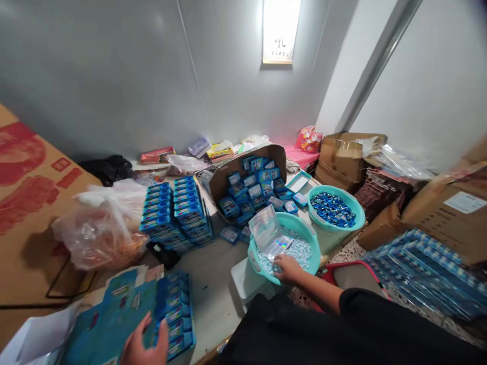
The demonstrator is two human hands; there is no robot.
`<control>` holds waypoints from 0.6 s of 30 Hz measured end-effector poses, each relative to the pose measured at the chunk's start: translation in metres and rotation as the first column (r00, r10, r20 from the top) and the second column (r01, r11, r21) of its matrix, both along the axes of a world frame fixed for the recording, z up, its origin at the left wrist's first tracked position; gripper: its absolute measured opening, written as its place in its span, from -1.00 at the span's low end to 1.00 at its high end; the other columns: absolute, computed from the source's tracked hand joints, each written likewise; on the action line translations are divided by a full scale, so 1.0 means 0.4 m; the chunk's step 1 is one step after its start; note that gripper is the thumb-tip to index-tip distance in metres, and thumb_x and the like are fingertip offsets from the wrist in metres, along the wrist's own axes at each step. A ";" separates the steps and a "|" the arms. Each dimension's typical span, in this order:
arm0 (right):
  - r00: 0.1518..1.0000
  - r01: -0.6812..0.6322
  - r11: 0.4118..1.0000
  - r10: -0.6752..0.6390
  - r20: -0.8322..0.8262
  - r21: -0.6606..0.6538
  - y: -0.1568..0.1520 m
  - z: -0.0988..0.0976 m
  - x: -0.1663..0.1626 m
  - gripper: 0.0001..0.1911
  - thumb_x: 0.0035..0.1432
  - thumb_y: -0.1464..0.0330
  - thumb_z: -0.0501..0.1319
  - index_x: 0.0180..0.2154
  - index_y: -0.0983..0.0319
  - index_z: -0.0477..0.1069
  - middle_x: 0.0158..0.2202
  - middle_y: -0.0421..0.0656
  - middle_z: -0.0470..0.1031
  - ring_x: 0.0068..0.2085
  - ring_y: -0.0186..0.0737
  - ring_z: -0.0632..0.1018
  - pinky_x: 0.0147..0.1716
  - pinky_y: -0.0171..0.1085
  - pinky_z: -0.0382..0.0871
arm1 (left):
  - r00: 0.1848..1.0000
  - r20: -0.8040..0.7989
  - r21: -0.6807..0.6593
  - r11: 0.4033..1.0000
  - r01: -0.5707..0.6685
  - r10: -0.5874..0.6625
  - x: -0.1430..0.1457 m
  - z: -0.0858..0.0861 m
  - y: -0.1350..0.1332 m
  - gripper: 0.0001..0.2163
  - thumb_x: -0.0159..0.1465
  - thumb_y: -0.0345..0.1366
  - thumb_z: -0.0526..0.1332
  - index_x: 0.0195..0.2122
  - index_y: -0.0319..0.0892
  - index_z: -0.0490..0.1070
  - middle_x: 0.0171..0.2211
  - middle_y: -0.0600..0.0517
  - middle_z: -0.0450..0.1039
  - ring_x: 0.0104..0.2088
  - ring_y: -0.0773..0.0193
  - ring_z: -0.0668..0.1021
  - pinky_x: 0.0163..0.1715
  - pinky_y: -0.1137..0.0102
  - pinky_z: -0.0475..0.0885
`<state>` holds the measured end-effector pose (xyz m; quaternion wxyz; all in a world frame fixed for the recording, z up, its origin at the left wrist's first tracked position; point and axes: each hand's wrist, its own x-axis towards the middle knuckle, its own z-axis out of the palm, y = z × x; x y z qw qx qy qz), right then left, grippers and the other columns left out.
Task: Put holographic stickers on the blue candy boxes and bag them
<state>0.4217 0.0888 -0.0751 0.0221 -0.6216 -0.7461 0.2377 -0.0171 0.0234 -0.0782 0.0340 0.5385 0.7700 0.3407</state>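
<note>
My right hand [288,268] reaches into a teal basin [315,257] of small pale pieces, its fingers closed down among them; what they pinch is hidden. A clear plastic bag [267,231] with a shiny strip lies in the same basin just beyond the hand. At the bottom edge my left hand [146,345] grips the near edge of a blue display box [125,317] that holds rows of small blue packets.
A second teal basin [324,226] of dark blue pieces stands behind. Stacked blue boxes [175,213], an open carton of blue packets [251,190], a plastic bag [101,225] and cardboard boxes [344,157] crowd the table. Blue flat packs [426,268] lie right.
</note>
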 end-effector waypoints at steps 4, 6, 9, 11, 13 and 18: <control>0.998 0.056 0.998 -0.057 0.036 0.019 -0.036 0.003 -0.023 -0.72 0.15 0.31 0.16 -0.14 0.22 0.54 -0.13 -0.02 0.53 -0.07 -0.04 0.52 -0.01 -0.14 0.32 | 0.997 -0.032 -0.341 0.938 0.054 -0.069 0.010 -0.007 0.073 -0.37 0.14 0.03 0.22 0.17 -0.24 0.32 0.15 -0.29 0.26 0.16 -0.16 0.39 0.11 0.07 0.36; 0.997 0.070 0.996 -0.072 0.039 0.059 -0.051 -0.012 -0.016 -0.67 0.22 0.30 0.06 -0.12 0.30 0.51 -0.10 0.06 0.47 -0.09 -0.02 0.52 -0.02 -0.12 0.35 | 0.994 -0.082 -0.436 0.899 0.030 -0.072 0.046 -0.018 0.077 -0.27 0.10 -0.03 0.31 0.26 -0.23 0.21 0.27 -0.35 0.08 0.24 -0.21 0.29 0.13 0.07 0.32; 0.991 0.126 0.942 -0.130 -0.007 0.311 -0.064 -0.048 0.007 -0.62 0.23 0.21 0.05 -0.11 0.29 0.49 0.02 0.12 0.37 -0.02 0.05 0.48 0.02 -0.04 0.35 | 0.985 -0.169 -0.493 0.868 -0.064 -0.024 0.092 -0.026 0.068 -0.19 0.10 -0.17 0.34 0.35 -0.18 0.04 0.34 -0.35 -0.07 0.22 -0.22 0.30 0.11 0.06 0.31; 0.992 0.117 0.910 -0.124 -0.008 0.398 -0.065 -0.070 0.020 -0.59 0.22 0.17 0.08 -0.03 0.26 0.45 0.11 0.12 0.30 0.08 0.13 0.43 0.06 0.03 0.33 | 0.981 -0.187 -0.508 0.850 -0.136 0.046 0.110 -0.022 0.062 -0.16 0.10 -0.23 0.33 0.37 -0.21 -0.03 0.34 -0.39 -0.07 0.20 -0.21 0.33 0.10 0.09 0.32; 0.992 0.106 0.905 -0.125 0.019 0.412 -0.057 -0.084 0.026 -0.52 0.21 0.13 0.10 0.07 0.25 0.38 0.19 0.12 0.24 0.14 0.19 0.39 0.08 0.09 0.31 | 0.975 -0.199 -0.509 0.839 -0.190 0.101 0.120 -0.014 0.060 -0.15 0.10 -0.26 0.32 0.37 -0.23 -0.05 0.33 -0.39 -0.05 0.20 -0.21 0.32 0.10 0.09 0.31; 0.995 0.102 0.892 -0.088 -0.052 0.441 0.017 -0.074 0.005 -0.48 0.22 0.12 0.10 0.13 0.25 0.32 0.21 0.15 0.23 0.13 0.22 0.40 0.07 0.16 0.33 | 0.980 -0.119 -0.485 0.852 -0.197 0.159 0.125 -0.003 0.068 -0.08 0.02 -0.31 0.37 0.37 -0.23 -0.07 0.33 -0.34 0.01 0.24 -0.20 0.28 0.15 0.05 0.26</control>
